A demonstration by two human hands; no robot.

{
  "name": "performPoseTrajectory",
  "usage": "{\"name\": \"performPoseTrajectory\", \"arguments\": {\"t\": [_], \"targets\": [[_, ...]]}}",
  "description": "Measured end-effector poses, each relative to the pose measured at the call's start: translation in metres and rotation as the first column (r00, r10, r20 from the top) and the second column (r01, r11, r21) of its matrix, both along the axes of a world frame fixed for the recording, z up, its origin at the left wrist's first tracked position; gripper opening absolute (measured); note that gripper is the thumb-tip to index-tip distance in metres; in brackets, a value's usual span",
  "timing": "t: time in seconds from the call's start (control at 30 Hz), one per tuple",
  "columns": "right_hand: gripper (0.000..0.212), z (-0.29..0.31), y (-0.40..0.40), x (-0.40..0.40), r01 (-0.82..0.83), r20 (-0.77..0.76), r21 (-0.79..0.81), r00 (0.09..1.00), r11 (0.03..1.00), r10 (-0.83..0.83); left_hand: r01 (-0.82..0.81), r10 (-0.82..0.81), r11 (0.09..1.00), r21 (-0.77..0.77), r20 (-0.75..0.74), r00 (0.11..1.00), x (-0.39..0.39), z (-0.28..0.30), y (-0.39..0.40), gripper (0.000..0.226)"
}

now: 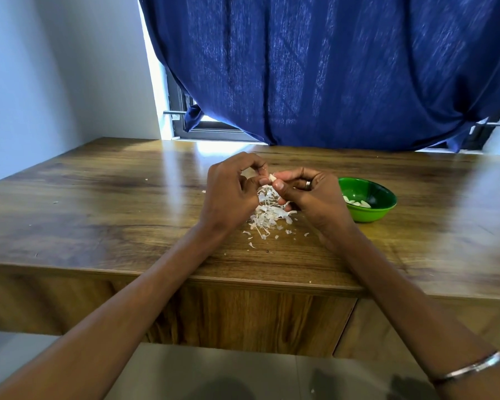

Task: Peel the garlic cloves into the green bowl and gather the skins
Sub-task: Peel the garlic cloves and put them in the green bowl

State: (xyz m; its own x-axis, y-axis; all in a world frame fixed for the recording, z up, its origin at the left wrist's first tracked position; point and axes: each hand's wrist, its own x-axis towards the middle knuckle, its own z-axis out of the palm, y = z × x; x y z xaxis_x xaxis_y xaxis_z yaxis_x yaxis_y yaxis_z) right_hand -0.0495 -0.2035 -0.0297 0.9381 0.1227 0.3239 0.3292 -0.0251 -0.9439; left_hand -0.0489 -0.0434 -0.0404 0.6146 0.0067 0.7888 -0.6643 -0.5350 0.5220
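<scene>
My right hand and left hand met above the table, fingertips curled and pinching one small garlic clove between them; its long axis I couldn't make out. Below lay the skins. The green bowl, just right, held peeled cloves.

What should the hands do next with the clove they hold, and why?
Probably finish stripping the garlic clove pinched between left hand and right hand, then drop it into the green bowl; peeled cloves already lie there.
</scene>
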Motion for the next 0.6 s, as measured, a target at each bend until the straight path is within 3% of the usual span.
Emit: {"name": "performPoseTrajectory", "arguments": {"t": [0.2,0.47,0.6], "targets": [[0.013,0.0006,0.0005,0.0010,0.059,-0.001,0.051,0.998,0.997,-0.059,-0.021,-0.003,0.987,-0.159,-0.150,0.989,-0.0006,0.0015,0.0032,0.008],[0.019,-0.0001,-0.0010,0.0028,0.025,-0.015,0.067,1.000,0.997,-0.024,-0.074,0.070,0.997,-0.019,-0.143,0.987,-0.0024,0.0025,0.0011,0.024],[0.014,-0.0003,-0.0008,0.0054,-0.008,-0.069,0.117,0.998,0.993,0.016,-0.086,0.082,0.996,-0.017,-0.190,0.978,-0.0016,0.0028,0.0040,0.010]]}}
